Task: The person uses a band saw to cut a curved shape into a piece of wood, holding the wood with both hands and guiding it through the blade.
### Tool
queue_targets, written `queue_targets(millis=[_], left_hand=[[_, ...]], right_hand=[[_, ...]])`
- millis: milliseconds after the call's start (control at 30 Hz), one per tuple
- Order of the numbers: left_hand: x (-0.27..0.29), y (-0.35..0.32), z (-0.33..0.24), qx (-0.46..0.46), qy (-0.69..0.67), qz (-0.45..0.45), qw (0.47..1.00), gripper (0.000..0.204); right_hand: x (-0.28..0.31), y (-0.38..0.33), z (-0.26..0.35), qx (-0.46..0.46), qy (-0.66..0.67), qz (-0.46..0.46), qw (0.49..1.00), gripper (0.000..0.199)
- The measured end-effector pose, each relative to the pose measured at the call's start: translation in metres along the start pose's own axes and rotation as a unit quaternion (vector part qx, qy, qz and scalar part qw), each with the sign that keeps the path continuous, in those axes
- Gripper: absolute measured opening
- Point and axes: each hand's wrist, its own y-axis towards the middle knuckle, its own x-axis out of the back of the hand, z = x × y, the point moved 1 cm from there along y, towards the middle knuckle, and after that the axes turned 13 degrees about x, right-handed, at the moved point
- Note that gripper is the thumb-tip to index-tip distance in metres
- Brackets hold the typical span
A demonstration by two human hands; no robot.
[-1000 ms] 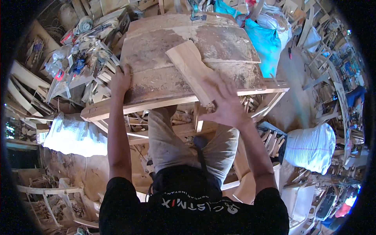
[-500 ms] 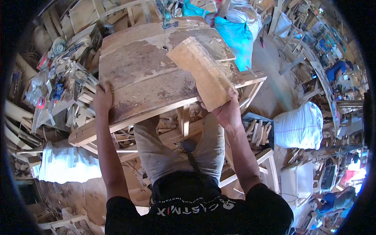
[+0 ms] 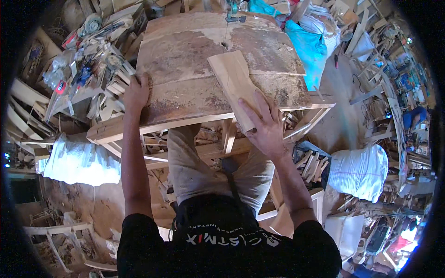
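A pale, flat wooden board (image 3: 230, 76) with a wavy right edge lies slantwise on the worn wooden tabletop (image 3: 181, 55), its near end reaching over the front edge. My right hand (image 3: 265, 125) holds that near end, fingers spread across the upper face and thumb by the end edge; the underside is hidden. At the tabletop's left edge, my left hand (image 3: 137, 92) is closed over the rim, its fingertips partly hidden. Beyond the board's far end, a thin dark upright line meets a small hole in the tabletop, below a blue-green metal fixture (image 3: 235, 19).
Wood offcuts and plastic bottles (image 3: 58, 69) crowd the left side. A turquoise sack (image 3: 306, 53) leans at the far right corner. White sacks stand at right (image 3: 359, 171) and left (image 3: 83, 160). My legs straddle the table's frame (image 3: 228, 134).
The board has been lowered from a raised, tilted position onto the tabletop. My right hand has shifted from gripping its side to lying over its top. My left hand stays on the table edge.
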Motion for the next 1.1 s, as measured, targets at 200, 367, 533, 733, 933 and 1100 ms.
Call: queue_targets(millis=[200,367,533,733,933,1100], left_hand=[[-0.001,0.001,0.000,0.004,-0.020,0.008,1.000,0.073],[-0.008,0.009,0.009,-0.009,-0.011,-0.002,1.000,0.074],[0.015,-0.019,-0.016,-0.068,-0.046,-0.083,0.993,0.056],[0.027,-0.203,-0.030,-0.299,-0.162,-0.078,0.937,0.054],[0.001,-0.245,-0.058,-0.326,-0.163,-0.001,0.931,0.068],[0.002,-0.211,-0.058,-0.341,-0.177,-0.021,0.923,0.061]], right_hand=[[-0.008,-0.005,-0.002,-0.009,-0.006,-0.006,1.000,0.085],[-0.011,-0.003,0.000,-0.019,-0.001,-0.016,1.000,0.087],[-0.017,0.000,0.019,-0.078,0.002,0.007,0.997,0.092],[0.015,0.006,0.037,-0.074,0.285,0.008,0.956,0.080],[-0.014,0.060,-0.064,-0.018,0.114,-0.105,0.988,0.053],[-0.054,0.080,-0.118,0.078,0.080,-0.082,0.990,0.050]])
